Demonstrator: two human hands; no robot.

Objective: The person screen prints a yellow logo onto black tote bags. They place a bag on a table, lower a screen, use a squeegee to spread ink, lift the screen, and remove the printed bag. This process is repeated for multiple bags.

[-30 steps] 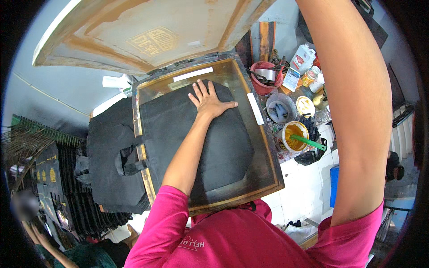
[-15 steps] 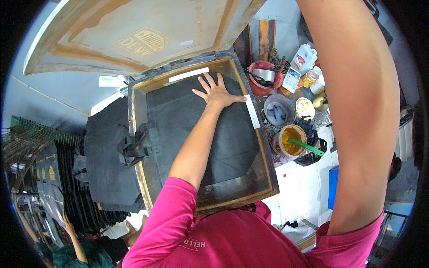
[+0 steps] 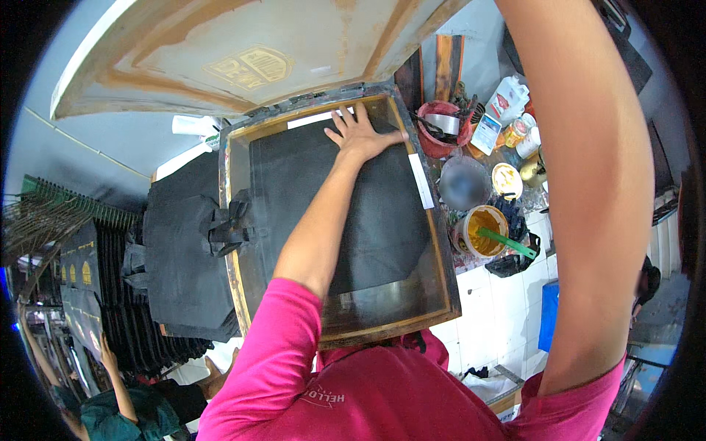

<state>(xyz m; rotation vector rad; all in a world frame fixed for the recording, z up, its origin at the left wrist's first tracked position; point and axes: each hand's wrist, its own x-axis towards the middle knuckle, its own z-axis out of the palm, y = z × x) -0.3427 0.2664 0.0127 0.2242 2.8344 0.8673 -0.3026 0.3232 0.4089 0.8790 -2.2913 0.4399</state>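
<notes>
My left hand lies on the far part of a black fabric bag, fingers spread and nothing held. Its fingertips reach near a white strip at the far edge, and its thumb points toward another white strip on the right. The bag lies flat inside a wooden-framed printing bed, its black handles draped over the left rim. Above the bed, a silk-screen frame with a yellowish emblem stands tilted up. My right arm is raised along the right side; its hand is beyond the upper edge.
Black bags are piled at the left, beside racks of printed bags. Right of the bed stand a tub of yellow ink with a green-handled tool, a red basin and a white jug. Another person's arm shows lower left.
My left hand has slid a little farther toward the bed's far edge, its thumb moving off the right white strip. The whole view has shifted slightly. My right arm stays raised.
</notes>
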